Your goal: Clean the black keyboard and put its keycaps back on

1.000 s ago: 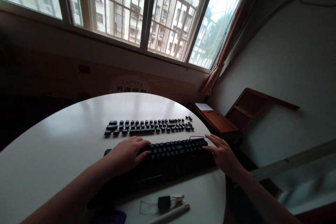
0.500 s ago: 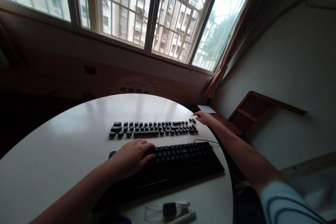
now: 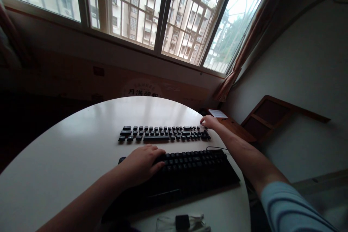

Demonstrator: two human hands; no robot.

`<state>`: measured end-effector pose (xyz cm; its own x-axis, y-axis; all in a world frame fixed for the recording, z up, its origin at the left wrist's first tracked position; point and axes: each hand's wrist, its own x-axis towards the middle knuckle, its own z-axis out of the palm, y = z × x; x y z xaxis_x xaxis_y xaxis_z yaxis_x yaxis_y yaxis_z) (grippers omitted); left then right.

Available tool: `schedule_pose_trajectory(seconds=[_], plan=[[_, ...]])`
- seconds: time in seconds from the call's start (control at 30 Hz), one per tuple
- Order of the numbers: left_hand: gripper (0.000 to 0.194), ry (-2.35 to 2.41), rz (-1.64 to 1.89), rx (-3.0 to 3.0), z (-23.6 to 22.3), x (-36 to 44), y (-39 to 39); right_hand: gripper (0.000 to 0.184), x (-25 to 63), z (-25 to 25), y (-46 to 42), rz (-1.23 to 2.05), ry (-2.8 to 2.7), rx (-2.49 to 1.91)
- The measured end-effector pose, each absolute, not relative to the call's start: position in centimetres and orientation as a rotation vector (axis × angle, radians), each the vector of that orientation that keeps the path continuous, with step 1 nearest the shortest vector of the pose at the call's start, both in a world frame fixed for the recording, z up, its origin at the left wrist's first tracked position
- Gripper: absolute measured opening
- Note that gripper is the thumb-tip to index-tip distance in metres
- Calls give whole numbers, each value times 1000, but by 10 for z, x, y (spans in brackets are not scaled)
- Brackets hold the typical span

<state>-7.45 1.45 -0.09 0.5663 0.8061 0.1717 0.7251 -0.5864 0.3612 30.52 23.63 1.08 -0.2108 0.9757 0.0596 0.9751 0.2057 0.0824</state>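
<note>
A black keyboard lies on the round white table near me. My left hand rests flat on the keyboard's left end, fingers spread over the keys. Beyond it, rows of loose black keycaps are laid out on the table. My right hand reaches to the far right end of those rows, fingertips bent down onto the last keycaps; I cannot see whether it holds one.
A small black object with a wire loop lies at the table's front edge. A wooden side table with a white paper stands to the right, below the barred window. The keyboard's cable curls behind it.
My right hand left the keyboard's right end and reached forward to the right end of the keycap rows, then lowered onto them. My left hand stayed put. The view shifted slightly.
</note>
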Motion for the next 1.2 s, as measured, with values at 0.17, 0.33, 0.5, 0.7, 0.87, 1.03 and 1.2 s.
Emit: schedule_pose_trajectory(seconds=[0.17, 0.33, 0.5, 0.7, 0.87, 1.03, 1.2], plan=[[38, 1280, 454, 2544, 0, -74, 15, 21, 314, 42, 213, 229, 2595, 1983], [40, 1265, 460, 2553, -4, -74, 20, 25, 341, 63, 143, 207, 2768, 1920], [42, 1275, 469, 2560, -8, -75, 25, 23, 367, 50, 57, -79, 3036, 1697], [45, 1295, 436, 2563, -4, -74, 24, 22, 382, 10, 18, -303, 2999, 1782], [45, 1317, 449, 2539, 2, -72, 20, 22, 381, -3, 17, -225, 3030, 1868], [46, 1309, 446, 2547, 1, -73, 20, 16, 377, -5, 15, -111, 3056, 1770], [46, 1294, 452, 2545, -1, -74, 23, 16, 375, -3, 17, -93, 3005, 1738]])
